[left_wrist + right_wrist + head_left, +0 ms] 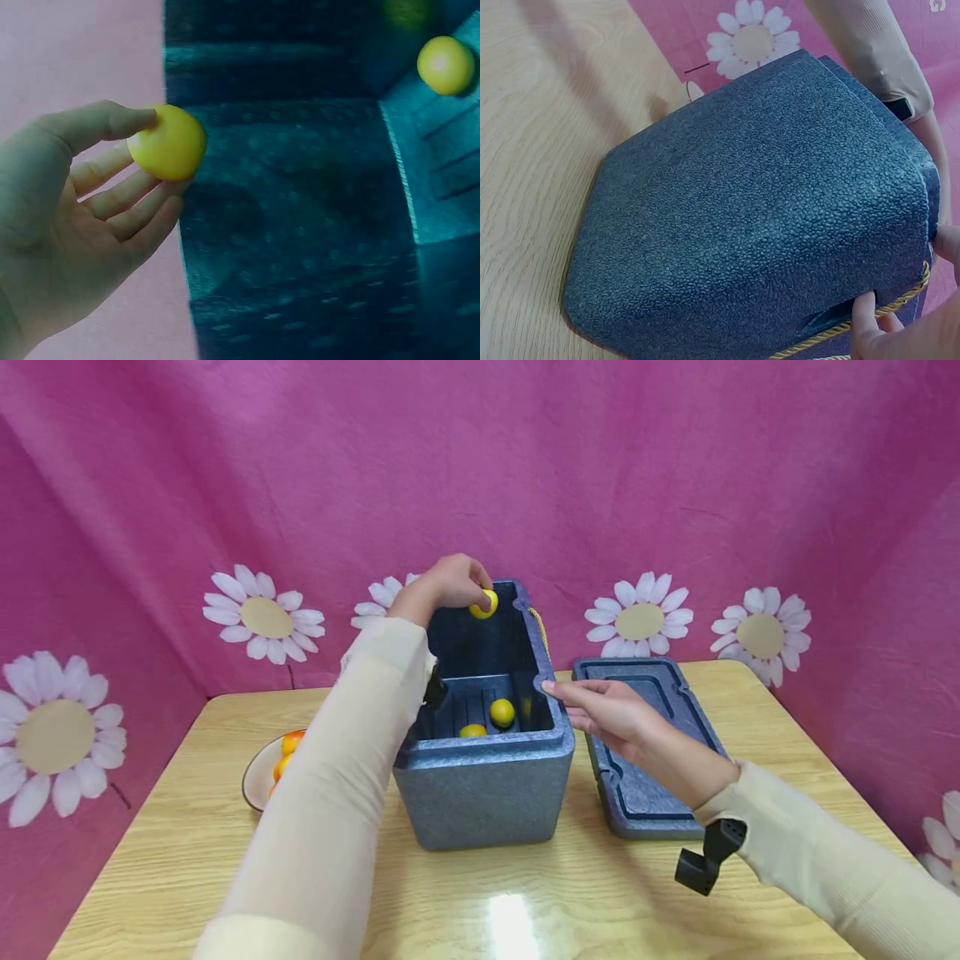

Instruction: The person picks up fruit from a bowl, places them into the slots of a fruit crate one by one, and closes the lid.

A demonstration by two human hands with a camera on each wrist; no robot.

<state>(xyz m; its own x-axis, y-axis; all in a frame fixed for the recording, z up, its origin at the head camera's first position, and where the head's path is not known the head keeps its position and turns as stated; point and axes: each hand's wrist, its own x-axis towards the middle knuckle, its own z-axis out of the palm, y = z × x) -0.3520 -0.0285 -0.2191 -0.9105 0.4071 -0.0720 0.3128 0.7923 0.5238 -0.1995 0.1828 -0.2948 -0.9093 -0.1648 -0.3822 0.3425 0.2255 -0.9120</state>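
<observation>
My left hand (453,581) pinches a round yellow fruit (483,604) between thumb and fingers, above the far part of an open grey foam cooler box (483,802). In the left wrist view the fruit (171,144) looks smooth, and the hand (82,191) is beside the box's dark inner wall (285,202). Two more yellow fruits, one loose fruit (502,712) and one partly hidden fruit (472,731), lie on the box floor. My right hand (611,710) grips the box's right side, its thumb at the rim and fingers (865,319) in a side recess by the rope.
Right of the box the grey lid (660,810) lies flat on the wooden table (465,893). A dish (257,777) with orange-yellow fruit (291,743) stands at left, partly behind my left sleeve. A yellow rope handle (538,631) hangs along the box's right side. Pink flowered cloth (480,468) stands behind.
</observation>
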